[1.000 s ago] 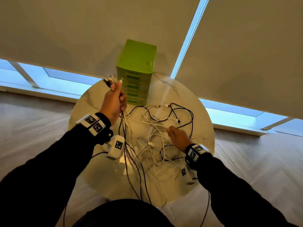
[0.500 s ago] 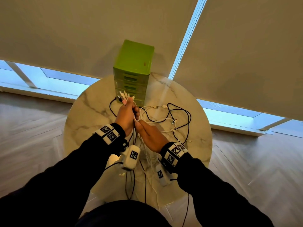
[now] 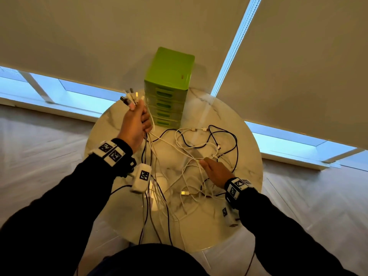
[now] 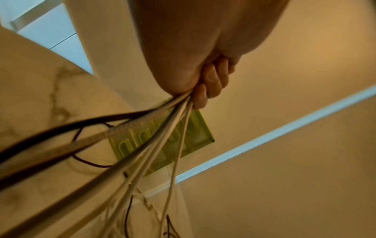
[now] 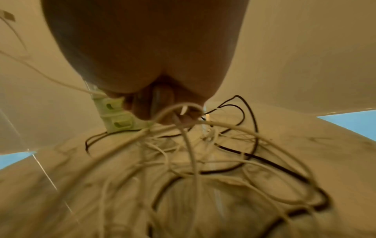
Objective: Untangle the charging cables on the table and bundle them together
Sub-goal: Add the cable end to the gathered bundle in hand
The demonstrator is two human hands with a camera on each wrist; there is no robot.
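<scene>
We see the left grip [image 3: 137,120] raised above the desk's [image 3: 111,132] far left edge, its fingers [image 4: 211,80] curled tight round a bunch of charging cables [image 3: 153,156]. Their plug ends [image 3: 130,97] fan out above the fist, and the white and black strands hang down across the desk toward its near edge. The right grip [image 3: 216,172] lies low over the loose tangle [image 3: 201,148] in the right half of the desk, fingers stretched out toward the middle and among the white loops. From the right wrist view a white strand crosses the fingertips [image 5: 146,112], but we cannot tell whether they pinch it. A green drawer unit [image 3: 168,90] stands at the far edge, just beside the raised fist.
</scene>
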